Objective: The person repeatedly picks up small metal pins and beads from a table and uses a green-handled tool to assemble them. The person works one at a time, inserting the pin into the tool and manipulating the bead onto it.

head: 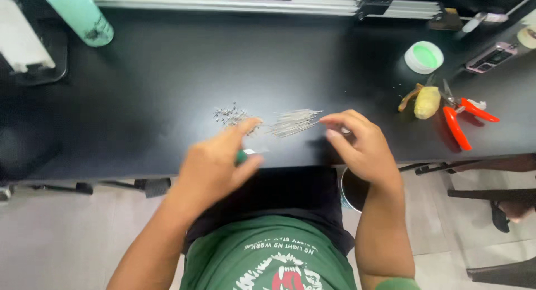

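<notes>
Black matte bench (167, 83): bundle of thin silver metal pins (295, 122) near front edge, small grey beads (230, 115) beside it. Left hand (215, 167) grips a green-handled tool (243, 155); right hand (357, 145) fingers curled, pinch unclear. Round white tub (424, 57), back right, holds green paste.

A small workshop bench: black worktop (167, 72); orange-handled pliers (460, 119); loose metal pins (293, 122).

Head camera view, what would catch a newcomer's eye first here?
The two hands at the black table's near edge: the left hand holds a small green-handled tool, the right hand pinches near a fan of thin metal pins. Orange-handled pliers lie far right.
</notes>
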